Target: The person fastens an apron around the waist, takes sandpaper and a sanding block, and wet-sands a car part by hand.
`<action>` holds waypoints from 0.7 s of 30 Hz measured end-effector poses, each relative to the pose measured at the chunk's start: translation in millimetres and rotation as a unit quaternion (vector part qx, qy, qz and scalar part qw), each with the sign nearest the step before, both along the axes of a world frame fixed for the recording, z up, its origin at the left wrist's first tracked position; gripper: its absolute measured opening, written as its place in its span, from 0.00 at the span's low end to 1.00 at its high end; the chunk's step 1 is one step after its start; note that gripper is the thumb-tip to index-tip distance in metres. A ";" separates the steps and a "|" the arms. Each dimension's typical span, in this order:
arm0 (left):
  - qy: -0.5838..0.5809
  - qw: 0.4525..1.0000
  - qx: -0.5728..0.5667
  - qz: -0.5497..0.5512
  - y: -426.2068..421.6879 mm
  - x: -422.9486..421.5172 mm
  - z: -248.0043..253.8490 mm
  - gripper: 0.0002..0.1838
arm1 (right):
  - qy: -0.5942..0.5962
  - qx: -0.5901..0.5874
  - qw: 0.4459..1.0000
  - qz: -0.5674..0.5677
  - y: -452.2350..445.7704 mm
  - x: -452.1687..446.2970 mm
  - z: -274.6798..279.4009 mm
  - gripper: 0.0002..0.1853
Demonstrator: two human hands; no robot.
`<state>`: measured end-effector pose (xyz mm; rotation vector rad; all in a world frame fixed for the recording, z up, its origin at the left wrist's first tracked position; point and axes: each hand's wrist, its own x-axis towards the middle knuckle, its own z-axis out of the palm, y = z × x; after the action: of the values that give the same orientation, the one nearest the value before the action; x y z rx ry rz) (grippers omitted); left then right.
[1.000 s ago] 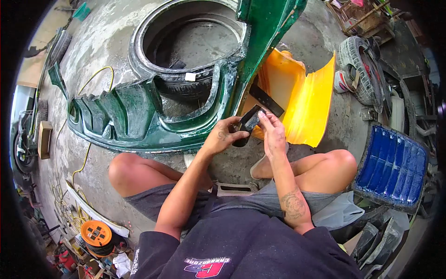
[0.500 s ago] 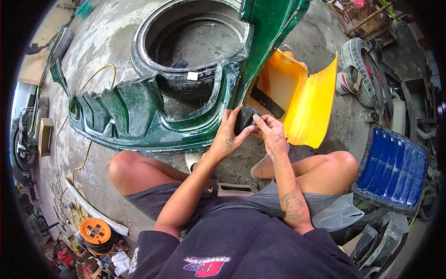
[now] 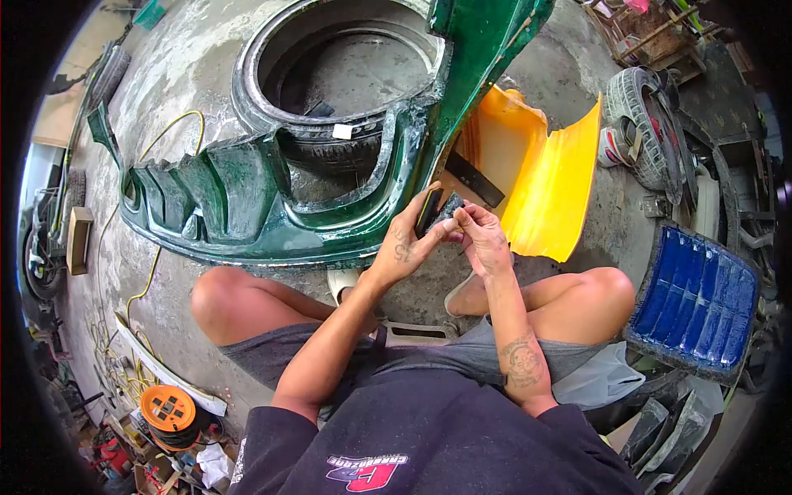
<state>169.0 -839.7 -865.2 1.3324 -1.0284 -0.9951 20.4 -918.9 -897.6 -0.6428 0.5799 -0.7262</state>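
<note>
My left hand [image 3: 401,247] is closed around a slim black block [image 3: 428,212], which stands on edge between thumb and fingers. Against it sits a dark, speckled piece of sandpaper [image 3: 450,206], folded or curled. My right hand [image 3: 488,243] pinches the near right edge of that sandpaper, its fingertips close to my left thumb. Both hands are above the floor, just in front of a glossy green car bumper [image 3: 289,241]. The bumper leans on a tyre [image 3: 334,153] lying flat. What my right fingertips cover is partly hidden.
A yellow curved body panel [image 3: 569,186] lies beyond my right hand, with a black strip [image 3: 474,179] on it. To the right are a blue louvred panel [image 3: 697,297] and another tyre [image 3: 635,107]. An orange cable reel [image 3: 168,408] stands at lower left.
The sandpaper has come away from the block's face and now stands apart from it, turned toward my right hand. My right fingers have shifted slightly and the block has tilted more upright.
</note>
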 end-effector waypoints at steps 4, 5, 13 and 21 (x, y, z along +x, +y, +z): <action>-0.003 0.999 0.024 -0.027 -0.4 4.0 3.6 0.27 | 0.003 -0.005 1.000 0.003 1.7 2.9 6.6 0.06; -0.003 0.999 0.024 -0.027 -0.2 4.5 3.3 0.27 | 0.003 -0.005 1.000 0.007 2.1 2.8 6.3 0.06; 0.014 0.997 0.076 -0.019 0.5 12.0 9.9 0.17 | 0.065 -0.014 0.997 0.029 0.1 3.0 9.8 0.08; -0.042 0.996 0.079 0.001 -0.9 22.1 12.1 0.13 | 0.069 -0.039 0.996 0.033 -1.2 3.2 10.8 0.09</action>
<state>191.1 -840.6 -853.0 1.5163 -1.0279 -1.0437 23.5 -920.2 -886.8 -0.7853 0.6555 -0.6479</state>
